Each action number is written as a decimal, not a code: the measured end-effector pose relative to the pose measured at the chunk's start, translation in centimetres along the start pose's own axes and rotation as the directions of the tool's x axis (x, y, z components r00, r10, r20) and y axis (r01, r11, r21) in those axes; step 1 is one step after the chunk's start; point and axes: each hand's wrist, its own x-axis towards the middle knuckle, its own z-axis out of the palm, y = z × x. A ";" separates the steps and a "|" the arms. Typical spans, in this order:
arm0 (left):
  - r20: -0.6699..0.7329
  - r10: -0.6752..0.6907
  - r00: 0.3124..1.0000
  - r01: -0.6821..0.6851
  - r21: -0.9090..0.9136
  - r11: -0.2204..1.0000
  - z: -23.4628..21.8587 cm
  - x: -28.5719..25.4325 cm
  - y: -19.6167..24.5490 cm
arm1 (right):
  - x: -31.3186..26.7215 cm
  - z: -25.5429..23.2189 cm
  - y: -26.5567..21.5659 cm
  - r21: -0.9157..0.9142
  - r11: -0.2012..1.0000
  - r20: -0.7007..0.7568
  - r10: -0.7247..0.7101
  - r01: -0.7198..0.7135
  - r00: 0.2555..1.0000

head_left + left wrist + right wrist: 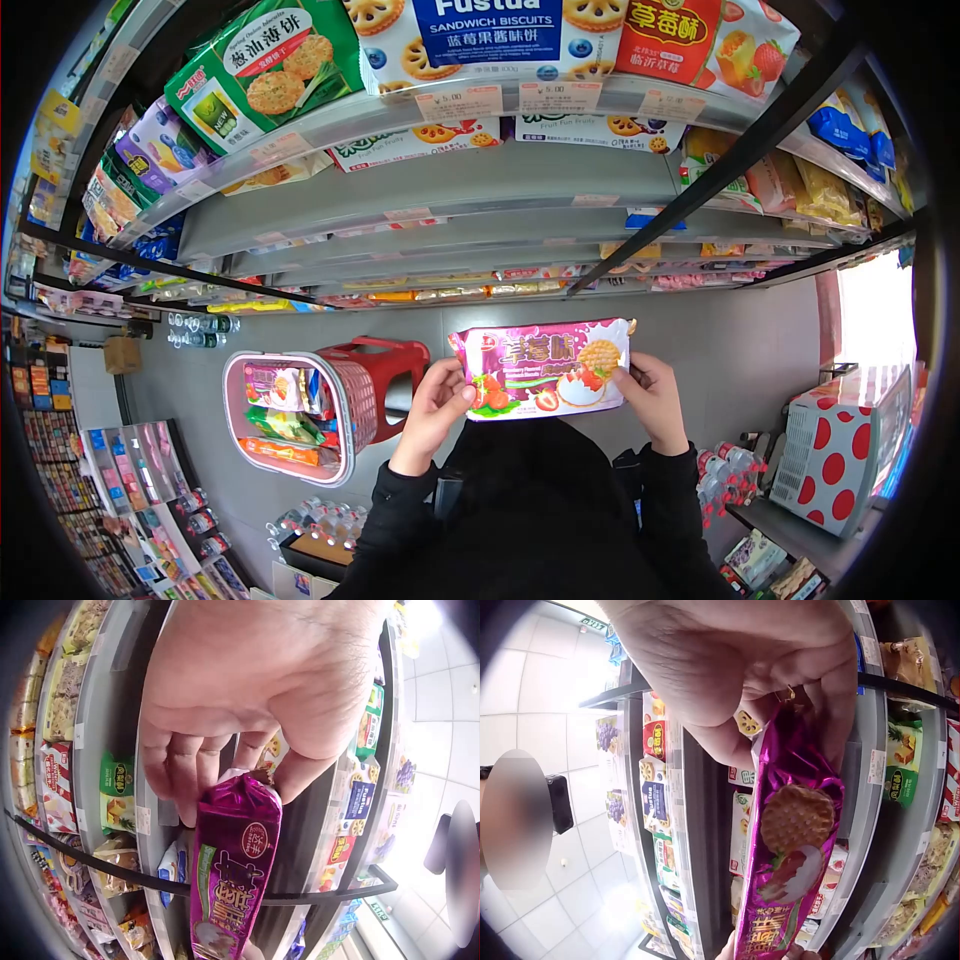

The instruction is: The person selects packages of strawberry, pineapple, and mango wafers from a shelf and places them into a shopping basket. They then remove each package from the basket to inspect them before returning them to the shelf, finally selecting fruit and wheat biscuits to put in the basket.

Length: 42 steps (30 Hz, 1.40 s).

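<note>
Both hands grasp the pink biscuit packet point(541, 367) by its ends, left hand point(438, 398) at nine o'clock, right hand point(650, 390) at three. Light, crinkly, probably slippery; biscuits fragile.

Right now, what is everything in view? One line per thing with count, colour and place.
biscuit packet: one, magenta, held level between both hands in front of the shelves
shopping basket: one, red and pink, left of the hands, with snack packs inside
shelves: several tiers, grey, above and behind the packet, stocked with biscuit packs
green cracker pack: one, top shelf, left
blue sandwich biscuit pack: one, top shelf, centre
water bottles: several, clear, on the floor far left
dotted box: one, white with red dots, right
left hand: grips the packet's left end
right hand: grips its right end
</note>
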 end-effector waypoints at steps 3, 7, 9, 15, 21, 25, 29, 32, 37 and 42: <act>-0.032 -0.008 0.999 0.008 0.022 1.000 0.0 -0.7 -0.4 | -0.3 0.1 0.0 -0.017 1.000 0.014 0.000 0.000 1.000; -0.062 -0.016 0.998 0.017 0.002 1.000 0.0 -1.4 -1.4 | -0.4 -0.3 1.6 -0.017 0.999 0.001 -0.033 0.033 0.999; -0.080 -0.044 0.996 0.044 -0.002 0.999 0.3 -1.6 -1.6 | -0.4 -0.6 1.9 -0.055 0.998 0.021 -0.027 0.028 0.999; -0.080 -0.038 0.996 0.041 0.040 0.998 0.6 -2.2 -2.4 | -1.2 -1.5 3.3 -0.049 0.998 0.006 -0.040 0.040 0.999; -0.083 -0.031 0.996 0.036 0.062 0.997 0.7 -2.1 -4.6 | -1.3 -2.4 5.8 -0.007 1.000 0.000 0.000 0.000 1.000; -0.135 -0.071 0.988 0.088 0.123 0.988 0.5 -2.0 -6.2 | -1.0 -2.4 8.1 0.005 0.999 -0.021 0.054 -0.054 0.998; -0.129 -0.080 0.988 0.094 0.110 0.989 -0.4 -2.2 -7.3 | -0.9 -2.3 9.0 -0.073 0.995 -0.010 0.062 -0.063 0.998; -0.125 -0.098 0.987 0.109 0.081 0.991 -1.4 -2.0 -8.0 | -1.0 -2.1 10.4 -0.080 0.993 0.023 0.086 -0.084 0.996; -0.103 -0.134 0.986 0.145 0.109 0.983 -4.2 -1.6 -9.6 | -0.7 -0.2 12.2 -0.053 0.985 -0.022 0.165 -0.166 0.986; -0.139 -0.157 0.978 0.178 0.154 0.972 -7.9 -2.2 -10.3 | -0.7 3.5 16.9 0.009 0.988 -0.109 0.156 -0.156 0.982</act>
